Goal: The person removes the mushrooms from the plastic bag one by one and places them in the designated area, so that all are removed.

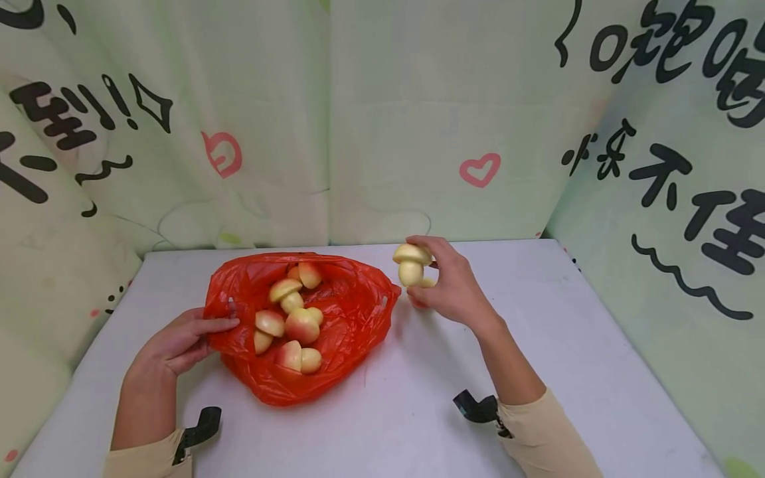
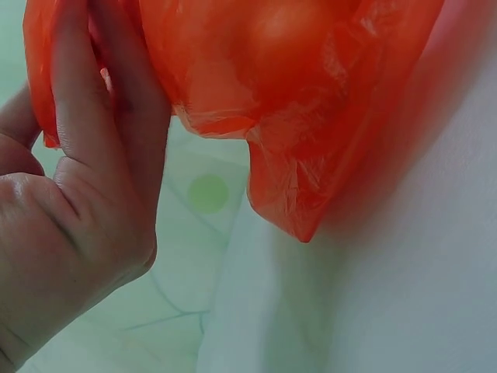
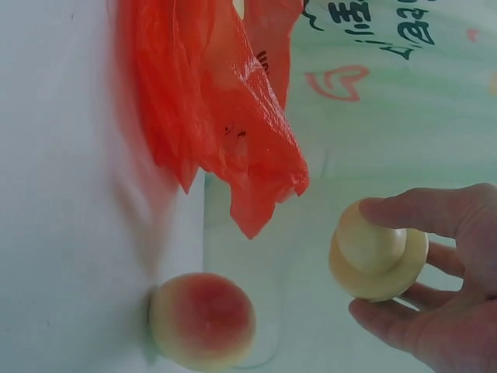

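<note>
A red plastic bag [image 1: 352, 332] lies wide open on the table, several toy mushrooms [image 1: 301, 325] with cream and reddish caps visible inside. My left hand [image 1: 179, 342] grips the bag's left rim between thumb and fingers; the film covers part of the fingers in the left wrist view. To the right of the bag, my right hand [image 1: 457, 282] pinches a cream toy mushroom [image 3: 373, 249] above the table. In the head view it stands cap up. Below that hand, a red-and-yellow toy mushroom [image 3: 203, 320] rests on the table, partly hidden from the head camera.
The white table [image 1: 574, 372] reaches back to a pale green curtain [image 1: 388, 119] with black writing and pink hearts. More curtain closes off the left and right sides. Black straps [image 1: 203, 428] stick out at both cuffs.
</note>
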### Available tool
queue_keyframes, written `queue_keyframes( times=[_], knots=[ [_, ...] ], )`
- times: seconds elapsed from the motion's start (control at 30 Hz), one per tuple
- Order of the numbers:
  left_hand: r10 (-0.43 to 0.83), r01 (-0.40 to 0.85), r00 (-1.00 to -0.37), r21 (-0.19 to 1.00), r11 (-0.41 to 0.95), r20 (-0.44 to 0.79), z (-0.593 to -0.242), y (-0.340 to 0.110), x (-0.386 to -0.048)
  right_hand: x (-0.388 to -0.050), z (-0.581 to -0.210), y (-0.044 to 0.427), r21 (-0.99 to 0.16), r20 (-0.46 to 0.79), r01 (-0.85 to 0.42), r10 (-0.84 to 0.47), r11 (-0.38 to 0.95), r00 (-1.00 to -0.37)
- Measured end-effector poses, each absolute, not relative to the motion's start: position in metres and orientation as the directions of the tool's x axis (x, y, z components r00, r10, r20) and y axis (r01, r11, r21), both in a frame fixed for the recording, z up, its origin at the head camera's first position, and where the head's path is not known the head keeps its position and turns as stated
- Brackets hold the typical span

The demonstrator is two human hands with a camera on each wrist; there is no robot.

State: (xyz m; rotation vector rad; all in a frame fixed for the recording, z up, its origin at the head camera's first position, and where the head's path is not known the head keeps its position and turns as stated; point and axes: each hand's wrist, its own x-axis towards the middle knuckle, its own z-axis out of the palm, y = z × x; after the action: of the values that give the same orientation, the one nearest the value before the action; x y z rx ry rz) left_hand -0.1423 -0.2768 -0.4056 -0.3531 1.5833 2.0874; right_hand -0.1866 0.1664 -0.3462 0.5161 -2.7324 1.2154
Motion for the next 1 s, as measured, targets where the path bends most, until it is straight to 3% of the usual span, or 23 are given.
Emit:
queue_keyframes(
  times=[1.0],
  knots=[
    [0.219, -0.543, -0.836, 0.814, -0.204, -0.503, -0.403, -0.275, -0.142, -0.189, -0.363, 0.213, -0.642, 0.205, -0.287, -0.202, 0.711, -0.958]
  ],
)
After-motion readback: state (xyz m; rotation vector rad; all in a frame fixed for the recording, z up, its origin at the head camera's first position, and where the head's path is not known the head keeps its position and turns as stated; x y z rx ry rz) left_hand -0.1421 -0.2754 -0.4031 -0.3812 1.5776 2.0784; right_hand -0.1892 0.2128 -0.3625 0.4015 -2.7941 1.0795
